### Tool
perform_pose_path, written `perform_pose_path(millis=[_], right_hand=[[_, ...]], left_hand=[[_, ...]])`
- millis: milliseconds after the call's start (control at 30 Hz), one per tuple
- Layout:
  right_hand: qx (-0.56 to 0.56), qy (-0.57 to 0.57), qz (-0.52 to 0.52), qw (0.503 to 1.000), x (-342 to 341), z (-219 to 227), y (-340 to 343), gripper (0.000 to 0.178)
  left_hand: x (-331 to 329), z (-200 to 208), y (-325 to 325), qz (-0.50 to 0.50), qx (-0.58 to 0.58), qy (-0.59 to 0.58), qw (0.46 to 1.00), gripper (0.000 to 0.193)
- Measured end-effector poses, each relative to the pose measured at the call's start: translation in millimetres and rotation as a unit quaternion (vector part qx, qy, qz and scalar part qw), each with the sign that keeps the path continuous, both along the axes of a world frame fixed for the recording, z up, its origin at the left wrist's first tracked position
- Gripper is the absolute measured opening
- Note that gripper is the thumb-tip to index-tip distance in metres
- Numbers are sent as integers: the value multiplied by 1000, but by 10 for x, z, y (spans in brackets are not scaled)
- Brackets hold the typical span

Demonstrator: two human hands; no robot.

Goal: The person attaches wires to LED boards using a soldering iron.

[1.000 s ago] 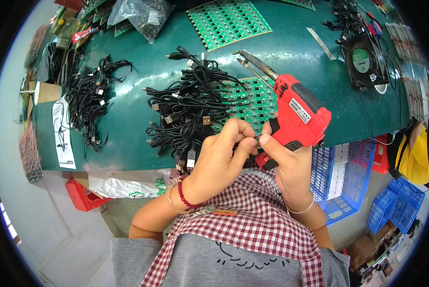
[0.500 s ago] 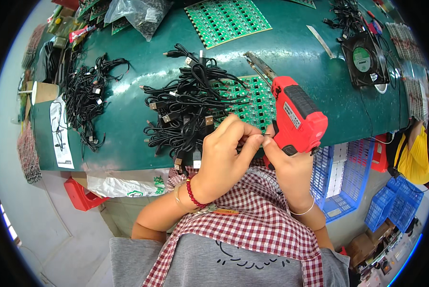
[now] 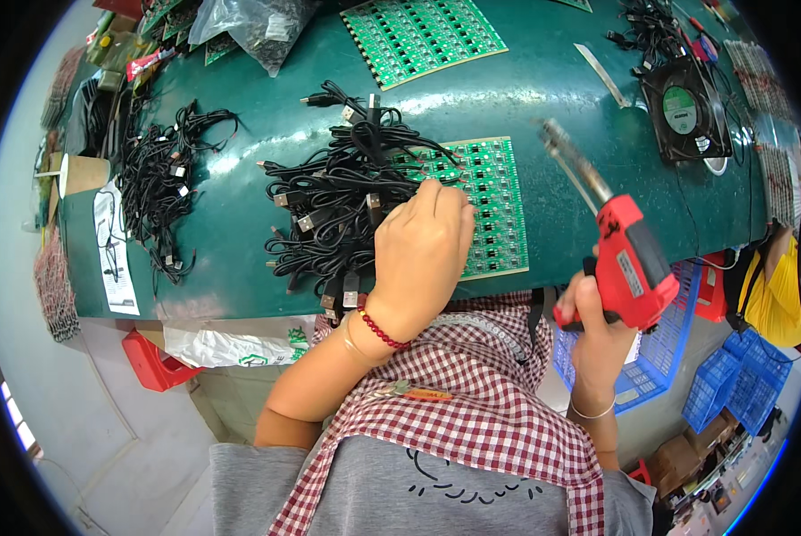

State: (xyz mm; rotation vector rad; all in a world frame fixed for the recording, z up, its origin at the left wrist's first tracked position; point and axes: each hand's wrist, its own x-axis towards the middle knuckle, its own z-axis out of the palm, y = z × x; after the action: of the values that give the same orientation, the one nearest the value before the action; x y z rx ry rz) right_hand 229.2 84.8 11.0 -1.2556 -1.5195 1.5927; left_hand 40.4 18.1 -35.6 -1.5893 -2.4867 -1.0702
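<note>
My right hand (image 3: 594, 332) is wrapped round the handle of a red soldering gun (image 3: 634, 268). The gun's metal tip points up and away over the green table, clear of the boards. My left hand (image 3: 425, 250) is closed, back upward, at the right side of a pile of black USB cables (image 3: 329, 192). Its fingertips bend down over a green circuit board panel (image 3: 500, 210) and are hidden, so what they pinch does not show. The cable pile covers the panel's left part, and several cable ends lie across it.
A second circuit board panel (image 3: 425, 40) lies at the back, beside a clear plastic bag (image 3: 253, 31). Another heap of black cables (image 3: 159, 179) is on the left. A metal strip (image 3: 601, 76) and a black fan (image 3: 684, 112) are on the right. A blue crate (image 3: 655, 357) stands below the table edge.
My hands, together before, have come apart. The left moved up and left onto the board and cable ends. The right, still gripping the soldering gun, moved right and toward me.
</note>
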Motion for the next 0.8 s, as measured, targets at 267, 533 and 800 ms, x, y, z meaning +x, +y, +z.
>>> perform_pose_path(millis=[267,533,800], right_hand=[[-26,19,79,996,459,-238,-141,33],[31,-54,119,991,579,-395,-193,23],[63,-63,137,987,572,-465,-190,20]], left_hand=[[13,-41,30,37,-39,19,998,13],[20,-49,32,41,-50,19,998,14],[25,-54,31,42,-56,22,997,14]])
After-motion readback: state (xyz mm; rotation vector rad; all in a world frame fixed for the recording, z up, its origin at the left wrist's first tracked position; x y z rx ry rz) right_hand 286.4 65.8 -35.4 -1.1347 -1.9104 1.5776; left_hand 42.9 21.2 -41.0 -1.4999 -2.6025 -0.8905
